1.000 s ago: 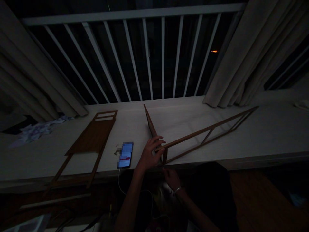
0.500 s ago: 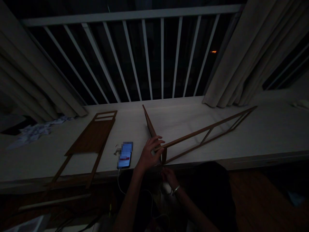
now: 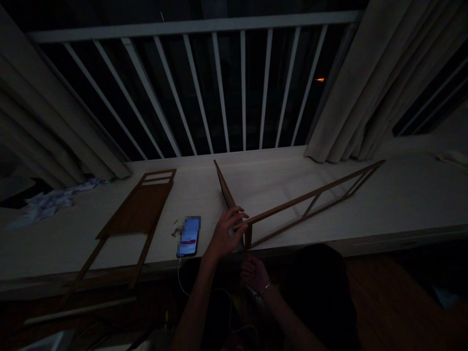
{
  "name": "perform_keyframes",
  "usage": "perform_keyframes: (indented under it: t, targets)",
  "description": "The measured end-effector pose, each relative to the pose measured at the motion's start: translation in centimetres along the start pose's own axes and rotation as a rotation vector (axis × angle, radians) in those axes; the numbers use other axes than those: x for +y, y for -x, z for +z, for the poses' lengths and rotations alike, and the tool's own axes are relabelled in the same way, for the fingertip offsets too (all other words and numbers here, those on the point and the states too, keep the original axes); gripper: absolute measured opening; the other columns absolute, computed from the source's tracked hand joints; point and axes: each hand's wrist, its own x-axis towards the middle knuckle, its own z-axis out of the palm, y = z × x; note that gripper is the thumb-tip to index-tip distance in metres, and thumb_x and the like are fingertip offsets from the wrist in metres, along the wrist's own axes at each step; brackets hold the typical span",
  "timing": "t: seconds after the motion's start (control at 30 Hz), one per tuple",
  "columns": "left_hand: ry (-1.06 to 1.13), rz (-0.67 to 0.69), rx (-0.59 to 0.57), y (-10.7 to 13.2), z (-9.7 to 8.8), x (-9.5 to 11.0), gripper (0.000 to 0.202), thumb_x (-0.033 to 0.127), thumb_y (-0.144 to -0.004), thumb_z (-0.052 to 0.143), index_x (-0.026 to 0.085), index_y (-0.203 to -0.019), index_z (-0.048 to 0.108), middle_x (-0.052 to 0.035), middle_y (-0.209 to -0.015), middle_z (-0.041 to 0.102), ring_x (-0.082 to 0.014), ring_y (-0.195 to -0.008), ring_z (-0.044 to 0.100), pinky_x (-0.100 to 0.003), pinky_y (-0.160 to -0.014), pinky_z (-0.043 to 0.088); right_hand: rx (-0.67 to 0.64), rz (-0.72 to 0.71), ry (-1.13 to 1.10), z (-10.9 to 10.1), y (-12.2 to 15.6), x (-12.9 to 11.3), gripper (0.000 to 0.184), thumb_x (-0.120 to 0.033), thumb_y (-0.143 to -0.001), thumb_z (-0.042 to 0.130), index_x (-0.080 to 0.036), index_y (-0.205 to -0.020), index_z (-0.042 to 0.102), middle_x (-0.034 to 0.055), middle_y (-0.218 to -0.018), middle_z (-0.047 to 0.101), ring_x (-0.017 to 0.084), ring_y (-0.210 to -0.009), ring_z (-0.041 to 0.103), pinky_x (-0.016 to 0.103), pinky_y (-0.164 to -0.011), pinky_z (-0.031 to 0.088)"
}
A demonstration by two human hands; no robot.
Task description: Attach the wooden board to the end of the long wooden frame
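In the dim light my left hand [image 3: 227, 233] grips the near corner of a thin wooden frame [image 3: 310, 200] that stands on edge on the pale ledge [image 3: 383, 209]. A second wooden panel [image 3: 224, 187] stands upright and meets the frame at that corner. My right hand [image 3: 254, 272], with a bracelet at the wrist, is curled just below the ledge's front edge, under the corner; what its fingers hold is too dark to make out.
A lit phone [image 3: 189, 236] with a cable lies left of my left hand. A flat wooden panel with legs [image 3: 135, 209] lies further left. Crumpled paper [image 3: 47, 202] sits at the far left. White railing bars [image 3: 219, 97] and curtains [image 3: 365, 83] stand behind.
My right hand has shifted slightly up and left under the ledge edge. My left hand keeps its grip on the frame corner. The view has drifted a little.
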Motion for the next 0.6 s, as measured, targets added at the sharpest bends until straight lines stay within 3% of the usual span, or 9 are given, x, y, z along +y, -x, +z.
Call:
perform_keyframes:
  t: [0.23, 0.4, 0.53, 0.6]
  targets:
    - [-0.005, -0.003, -0.008, 0.0, -0.1, -0.1, 0.021, 0.023, -0.079, 0.05, 0.021, -0.099, 0.057, -0.0071, -0.112, 0.049, -0.0201, -0.109, 0.044, -0.038, -0.094, 0.035, 0.11, 0.073, 0.16, 0.3, -0.1, -0.6, 0.021, -0.027, -0.08, 0.044, -0.018, -0.061, 0.045, -0.0097, -0.04, 0.028, 0.005, -0.034, 0.027, 0.016, -0.038, 0.02]
    - [-0.003, -0.016, -0.017, 0.0, -0.1, -0.2, 0.02, 0.022, -0.079, 0.051, 0.021, -0.099, 0.057, -0.0071, -0.113, 0.048, -0.0199, -0.108, 0.044, -0.038, -0.094, 0.035, 0.248, -0.116, 0.668, -0.1, -0.6, -0.4, 0.025, -0.038, -0.072, 0.047, -0.016, -0.061, 0.053, -0.007, -0.04, 0.039, 0.006, -0.036, 0.033, 0.019, -0.04, 0.024]
    - [0.008, -0.01, -0.012, 0.0, 0.0, -0.2, 0.021, 0.022, -0.079, 0.051, 0.021, -0.099, 0.057, -0.0063, -0.113, 0.048, -0.0192, -0.109, 0.043, -0.037, -0.094, 0.035, 0.256, -0.214, 0.875, -0.2, -0.3, -0.8, 0.027, -0.039, -0.071, 0.054, -0.015, -0.06, 0.058, -0.0049, -0.041, 0.046, 0.008, -0.04, 0.039, 0.02, -0.044, 0.027]
    - [0.013, -0.002, -0.003, 0.0, 0.0, -0.2, 0.021, 0.022, -0.079, 0.051, 0.021, -0.099, 0.057, -0.0063, -0.113, 0.048, -0.0191, -0.109, 0.043, -0.037, -0.094, 0.035, 0.267, -0.311, 1.182, 0.1, 0.2, -1.1, 0.032, -0.042, -0.077, 0.049, -0.015, -0.065, 0.061, -0.0008, -0.052, 0.057, 0.011, -0.051, 0.049, 0.022, -0.052, 0.033]
